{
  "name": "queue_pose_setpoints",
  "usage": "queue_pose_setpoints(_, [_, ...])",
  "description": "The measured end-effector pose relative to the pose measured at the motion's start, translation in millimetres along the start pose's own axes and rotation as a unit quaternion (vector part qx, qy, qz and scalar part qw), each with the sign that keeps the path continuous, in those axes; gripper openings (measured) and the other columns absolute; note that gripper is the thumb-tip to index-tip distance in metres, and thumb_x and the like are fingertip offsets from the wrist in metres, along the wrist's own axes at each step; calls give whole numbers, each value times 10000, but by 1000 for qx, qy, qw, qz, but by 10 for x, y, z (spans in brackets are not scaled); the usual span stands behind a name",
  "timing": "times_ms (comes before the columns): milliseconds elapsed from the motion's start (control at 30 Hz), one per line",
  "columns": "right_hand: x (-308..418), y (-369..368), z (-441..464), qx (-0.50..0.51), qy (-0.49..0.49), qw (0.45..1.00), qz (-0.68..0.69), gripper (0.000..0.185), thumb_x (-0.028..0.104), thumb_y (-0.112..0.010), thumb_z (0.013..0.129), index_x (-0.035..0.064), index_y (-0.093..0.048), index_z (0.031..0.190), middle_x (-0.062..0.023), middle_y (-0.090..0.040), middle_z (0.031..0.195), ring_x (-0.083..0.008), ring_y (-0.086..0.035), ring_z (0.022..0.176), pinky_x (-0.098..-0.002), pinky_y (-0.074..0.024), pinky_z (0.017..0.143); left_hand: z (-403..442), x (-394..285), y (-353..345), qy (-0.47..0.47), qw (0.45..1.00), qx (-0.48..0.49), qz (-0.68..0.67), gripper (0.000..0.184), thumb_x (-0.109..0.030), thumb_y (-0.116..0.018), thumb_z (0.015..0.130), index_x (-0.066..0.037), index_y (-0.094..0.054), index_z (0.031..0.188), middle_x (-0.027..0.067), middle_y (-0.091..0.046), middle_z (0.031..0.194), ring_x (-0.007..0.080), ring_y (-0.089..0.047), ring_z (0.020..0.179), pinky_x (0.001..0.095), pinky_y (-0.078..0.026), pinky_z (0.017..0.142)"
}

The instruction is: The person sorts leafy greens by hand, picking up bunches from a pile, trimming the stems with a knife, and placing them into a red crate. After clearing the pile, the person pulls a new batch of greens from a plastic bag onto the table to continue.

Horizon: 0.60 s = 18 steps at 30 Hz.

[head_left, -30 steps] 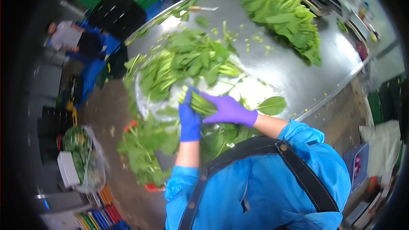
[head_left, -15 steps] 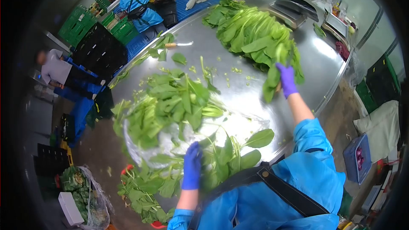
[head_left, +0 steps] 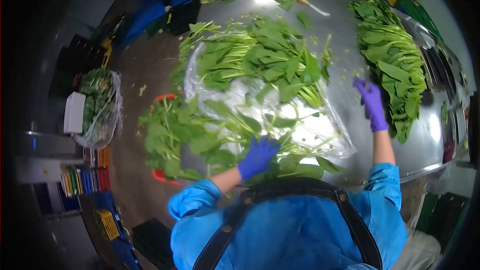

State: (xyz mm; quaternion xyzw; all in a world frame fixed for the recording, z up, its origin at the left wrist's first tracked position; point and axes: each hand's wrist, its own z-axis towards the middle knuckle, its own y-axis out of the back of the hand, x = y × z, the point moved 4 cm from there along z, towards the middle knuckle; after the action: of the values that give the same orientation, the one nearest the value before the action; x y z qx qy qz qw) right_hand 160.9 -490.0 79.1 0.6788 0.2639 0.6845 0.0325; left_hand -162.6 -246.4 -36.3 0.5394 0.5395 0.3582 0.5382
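Observation:
My left hand [head_left: 257, 159], in a blue-purple glove, has its fingers spread over loose leafy green stems [head_left: 295, 166] at the table's near side. Whether it touches them I cannot tell. My right hand [head_left: 371, 102], gloved in purple, hovers just left of a long row of stacked leafy greens [head_left: 392, 65]. Its fingers are slightly bent and apart, and I see nothing in them. Between and beyond my hands, a clear plastic sheet or bag [head_left: 340, 142] lies under a heap of leafy greens [head_left: 270, 52].
A knife with a wooden handle [head_left: 302, 1] lies at the far side of the metal table [head_left: 345, 35]. At the near left, more greens hang over a red-rimmed container [head_left: 167, 177]. A scale-like device [head_left: 435, 65] stands behind the row at right.
My view has turned left. My right hand has come away from the near end of the stacked greens. The left hand has spread its fingers over the loose stems.

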Motion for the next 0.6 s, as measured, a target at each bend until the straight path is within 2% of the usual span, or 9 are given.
queue_pose_setpoints(67, [-88,-421,-206,56,-42,997,38,319,284,-610,843,65,-650,1071,-5,-651,826,-34,-442,515,-202,-316,421,-286,354,70,10,999,36,9,553,-176,-572,736,-156,-444,1273,103,-441,1288,345,-401,1194,539,-355,940])
queue_pose_setpoints(167, [-240,-811,-457,101,-79,989,72,311,269,-612,837,57,-650,1062,8,-636,790,-35,-427,493,-196,-325,418,-638,901,154,21,996,76,48,448,-139,-535,761,-157,-480,1205,81,-489,1189,315,-483,1064,442,-440,840])
queue_pose_setpoints(233, [-380,-965,-575,115,-122,981,97,311,257,-624,828,63,-647,1070,19,-612,749,-34,-387,438,-200,-317,392,-834,1393,180,20,993,38,114,350,-137,-506,781,-157,-525,1131,75,-519,1120,286,-515,1000,415,-474,762])
queue_pose_setpoints(300, [-380,-1007,-670,123,-138,979,84,315,247,-628,823,58,-642,1075,18,-599,728,-41,-397,445,-203,-332,399,-1056,2182,40,129,979,6,155,269,-122,-470,815,-166,-572,1060,71,-540,1089,280,-539,964,422,-484,718])
queue_pose_setpoints(367, [-438,-1003,-709,103,-119,984,78,315,238,-626,823,55,-639,1079,15,-595,722,-45,-405,450,-205,-340,402,-1259,2878,262,299,930,74,201,243,-141,-466,835,-167,-598,1037,69,-554,1097,280,-557,939,430,-485,702])
queue_pose_setpoints(433, [-489,-982,-697,79,-99,989,76,315,230,-625,822,52,-635,1082,11,-591,716,-50,-413,455,-207,-348,406,-1326,3259,513,350,823,74,442,223,-177,-478,831,-150,-609,1010,86,-585,1058,277,-578,913,454,-476,675])
queue_pose_setpoints(467, [-521,-952,-691,51,-105,990,74,317,225,-623,822,50,-632,1086,5,-592,728,-54,-428,472,-211,-361,416,-1139,3306,748,351,820,65,447,223,-177,-478,831,-150,-609,1010,86,-585,1058,277,-578,913,454,-476,675])
queue_pose_setpoints(533, [-511,-937,-708,9,-127,989,79,312,200,-620,822,43,-629,1091,-6,-610,772,-53,-453,511,-210,-386,452,-587,3277,1335,488,826,105,261,274,-198,-551,768,-119,-619,1022,123,-612,1020,299,-579,939,468,-465,742])
queue_pose_setpoints(600, [-567,-1022,-712,-15,-120,987,110,311,188,-623,820,40,-628,1093,-11,-619,788,-51,-453,512,-207,-389,461,34,3171,1521,382,916,-117,46,331,-211,-613,711,-90,-626,1019,146,-624,978,333,-575,943,459,-442,824])
